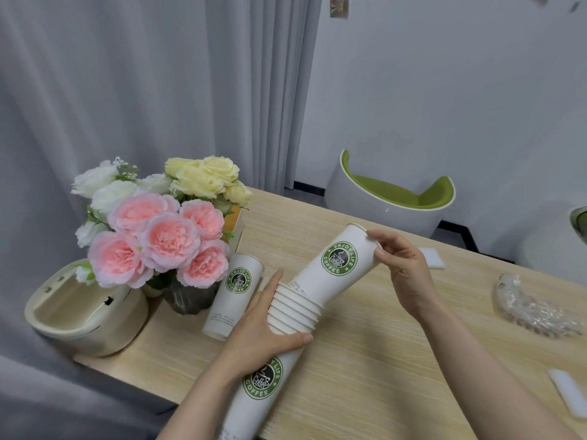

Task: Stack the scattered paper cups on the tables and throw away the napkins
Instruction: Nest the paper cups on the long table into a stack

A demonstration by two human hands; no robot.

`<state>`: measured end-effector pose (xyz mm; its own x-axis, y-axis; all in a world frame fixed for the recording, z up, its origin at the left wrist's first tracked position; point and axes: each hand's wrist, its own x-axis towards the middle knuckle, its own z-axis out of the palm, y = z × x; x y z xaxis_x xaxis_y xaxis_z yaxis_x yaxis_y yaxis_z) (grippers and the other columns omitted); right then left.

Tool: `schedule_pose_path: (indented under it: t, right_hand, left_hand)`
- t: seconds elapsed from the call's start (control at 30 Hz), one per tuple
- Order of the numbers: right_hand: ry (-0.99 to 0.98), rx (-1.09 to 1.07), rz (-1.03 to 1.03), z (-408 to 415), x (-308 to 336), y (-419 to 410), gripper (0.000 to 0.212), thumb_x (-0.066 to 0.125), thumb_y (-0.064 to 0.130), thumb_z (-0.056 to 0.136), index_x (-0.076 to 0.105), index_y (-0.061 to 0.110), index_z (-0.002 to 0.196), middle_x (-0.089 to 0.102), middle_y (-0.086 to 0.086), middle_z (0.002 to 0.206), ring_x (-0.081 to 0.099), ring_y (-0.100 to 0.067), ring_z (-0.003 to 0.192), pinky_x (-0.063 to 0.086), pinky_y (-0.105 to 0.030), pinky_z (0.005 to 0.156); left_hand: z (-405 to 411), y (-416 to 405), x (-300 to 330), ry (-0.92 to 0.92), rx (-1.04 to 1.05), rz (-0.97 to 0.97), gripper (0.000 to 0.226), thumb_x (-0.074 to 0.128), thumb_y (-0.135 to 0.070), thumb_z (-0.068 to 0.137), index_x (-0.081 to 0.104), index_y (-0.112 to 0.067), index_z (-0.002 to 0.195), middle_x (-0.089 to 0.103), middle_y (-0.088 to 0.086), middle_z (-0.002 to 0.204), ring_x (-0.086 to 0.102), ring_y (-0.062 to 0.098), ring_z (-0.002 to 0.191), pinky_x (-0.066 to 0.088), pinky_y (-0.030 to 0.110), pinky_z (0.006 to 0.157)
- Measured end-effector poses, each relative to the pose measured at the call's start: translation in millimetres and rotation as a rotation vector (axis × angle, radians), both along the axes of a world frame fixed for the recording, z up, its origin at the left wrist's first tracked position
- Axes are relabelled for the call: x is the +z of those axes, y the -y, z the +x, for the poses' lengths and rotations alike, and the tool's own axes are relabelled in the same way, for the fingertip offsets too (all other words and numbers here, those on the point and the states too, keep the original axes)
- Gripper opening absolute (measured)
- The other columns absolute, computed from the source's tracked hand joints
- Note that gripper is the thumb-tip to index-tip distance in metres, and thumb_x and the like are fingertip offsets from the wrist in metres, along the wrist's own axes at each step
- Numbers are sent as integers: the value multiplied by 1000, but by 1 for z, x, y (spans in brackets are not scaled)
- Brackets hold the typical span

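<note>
1. Left hand (266, 325) wrapped around a slanted stack of paper cups (270, 373) at the band of nested rims, thumb along the near side, fingers curled over the far side.
2. Right hand (401, 268) pinching the rim of the top cup (336, 265), which sits partly pushed into the stack, open mouth pointing up and away (green "ENJOY LIFE COFFEE" logo facing the camera).
3. Stack held tilted above the wooden table (365, 360), lower end running off the bottom edge of the view.
4. One loose cup (233, 296) standing upright on the table just left of the left hand, beside the vase of flowers (158, 223).
5. White napkin (432, 257) lying flat on the table just beyond the right hand; a second white napkin (570, 392) near the right edge.
6. Crumpled clear plastic wrap (533, 309) on the table to the right, well apart from the cups.
7. Cream chair (79, 309) at the table's left end; green-lined chair (394, 192) behind the far side.
</note>
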<state>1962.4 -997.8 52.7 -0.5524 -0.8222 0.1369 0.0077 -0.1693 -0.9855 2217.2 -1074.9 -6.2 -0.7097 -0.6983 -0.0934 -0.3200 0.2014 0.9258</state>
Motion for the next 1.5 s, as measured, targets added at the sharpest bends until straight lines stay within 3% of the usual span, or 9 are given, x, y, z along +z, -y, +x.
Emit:
schedule_pose_path:
  t: [0.13,0.27,0.43,0.57,0.7,0.9,1.17,1.37,1.5]
  right_hand:
    - [-3,70,21,18,1,-1,34,56,-8,78,73,21,87,71,9,90,60,-3,89,44,-18,79]
    - [-20,177,54,34,-5,-2,30,65,0,75,75,25,89,71,7,94,60,-6,90,47,-19,79]
    - [9,272,73,52,-11,-3,31,63,3,78,75,23,98,70,5,95,61,-8,93,48,-20,82]
    - [8,334,128,65,-14,-3,34,61,0,85,64,11,118,66,-3,88,59,-14,88,49,-24,84]
    - [11,349,179,79,-17,-3,35,63,10,81,66,13,115,68,-4,90,61,-13,87,51,-23,83]
    - [77,322,204,92,-26,-1,29,65,12,78,72,20,104,71,-5,90,59,-16,86,46,-27,80]
    - [109,354,246,96,-36,2,29,65,4,81,70,17,106,69,-4,78,60,-17,79,47,-26,78]
    - [122,327,259,86,-40,22,27,62,9,85,68,15,111,72,-4,102,64,-12,98,49,-23,89]
    - [-31,293,326,79,-50,54,29,60,6,89,68,24,111,68,8,116,58,-7,111,44,-22,95]
  left_hand:
    - [0,-3,2,10,-28,-14,116,77,-67,49,9,-58,143,32,-25,139,32,-12,126,29,17,100]
    - [1,-4,3,2,-43,-25,114,77,-68,50,7,-62,140,31,-33,132,27,-26,118,29,14,98]
    - [4,-4,3,-24,-3,-10,114,79,-65,51,8,-64,141,34,-33,132,32,-27,117,33,10,93]
    - [5,-4,4,-44,12,-13,113,79,-64,54,7,-64,141,32,-29,144,36,-14,125,39,26,104]
    - [6,-2,2,-46,27,-13,113,79,-65,54,4,-67,139,32,-22,148,40,-3,129,41,36,106]
    - [7,-2,-1,-18,53,-18,115,76,-67,52,-1,-69,137,32,-22,146,41,-4,126,42,34,105]
    - [6,-2,-11,-18,130,19,113,76,-70,52,5,-66,139,46,-14,135,50,1,118,46,36,100]
    - [13,4,-17,-7,181,38,108,75,-71,53,8,-68,138,44,-19,137,47,0,122,43,37,104]
    - [23,9,-22,6,207,51,103,76,-70,54,7,-75,130,43,-22,136,46,-2,123,42,36,106]
